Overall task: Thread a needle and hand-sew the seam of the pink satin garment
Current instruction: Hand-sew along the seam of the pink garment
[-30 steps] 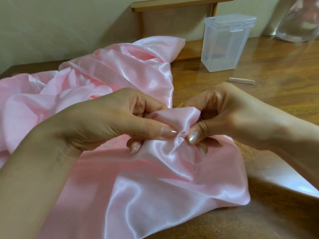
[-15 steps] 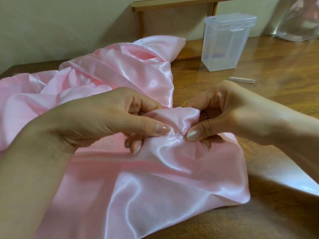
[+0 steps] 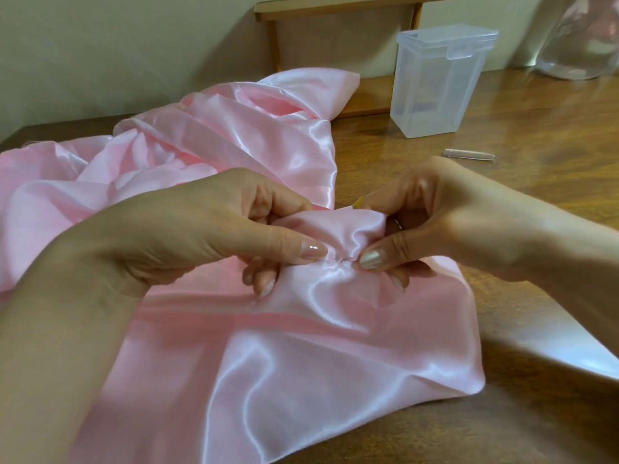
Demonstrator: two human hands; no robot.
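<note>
Both thumbs [image 3: 301, 251] have drawn slightly apart since a second ago, baring a short puckered seam [image 3: 340, 259] between them. Left hand [image 3: 201, 239] and right hand [image 3: 435, 226] each pinch the glossy pink satin garment [image 3: 301, 363], which lies crumpled on the brown wooden table [image 3: 536, 128]

- We count two hands: left hand [image 3: 201, 236], right hand [image 3: 442, 219].
- We see one pink garment [image 3: 268, 380], lower left.
- We see one clear box [image 3: 435, 88], upper right.
- We see one small tube [image 3: 469, 155] below it.
</note>
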